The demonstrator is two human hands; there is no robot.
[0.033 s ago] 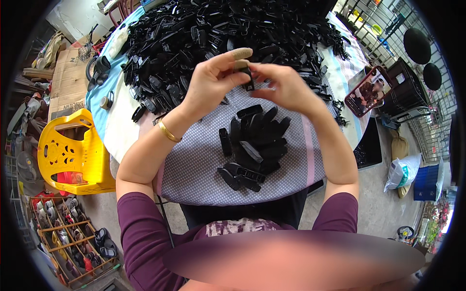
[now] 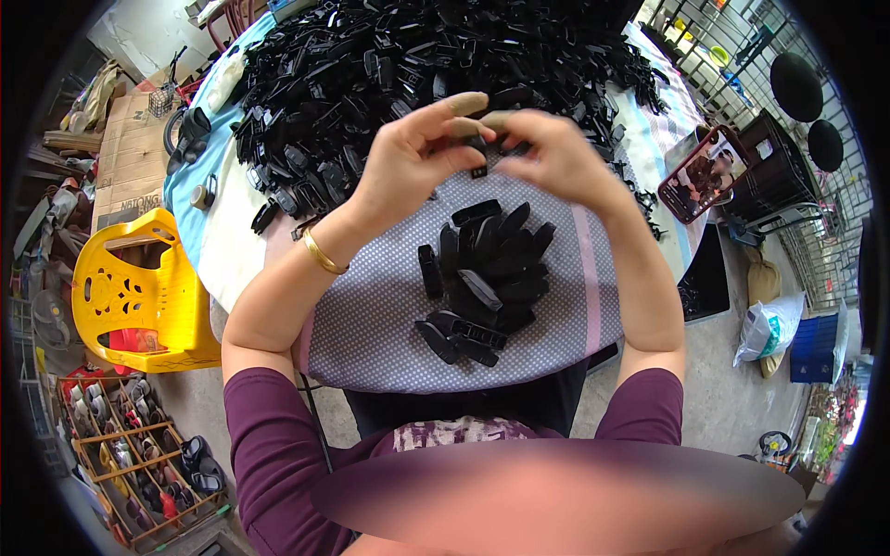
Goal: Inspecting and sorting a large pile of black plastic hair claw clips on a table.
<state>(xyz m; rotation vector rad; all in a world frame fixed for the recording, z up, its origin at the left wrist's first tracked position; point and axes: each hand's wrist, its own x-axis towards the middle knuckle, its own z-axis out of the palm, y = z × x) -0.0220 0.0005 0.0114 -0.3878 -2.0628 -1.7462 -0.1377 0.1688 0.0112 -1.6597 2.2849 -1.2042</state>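
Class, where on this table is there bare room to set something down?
On the grey dotted tablecloth: left of the small pile of oblong black pieces, and right of it, around the pink stripe. Crowded: the far side, under the large glossy black heap.

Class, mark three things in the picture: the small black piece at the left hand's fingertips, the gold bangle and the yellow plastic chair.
Small black piece [image 2: 479, 171]: head view, its lower end.
Gold bangle [image 2: 320, 255]: head view, middle of its band.
Yellow plastic chair [image 2: 151, 296]: head view, backrest panel, right of the cutouts.
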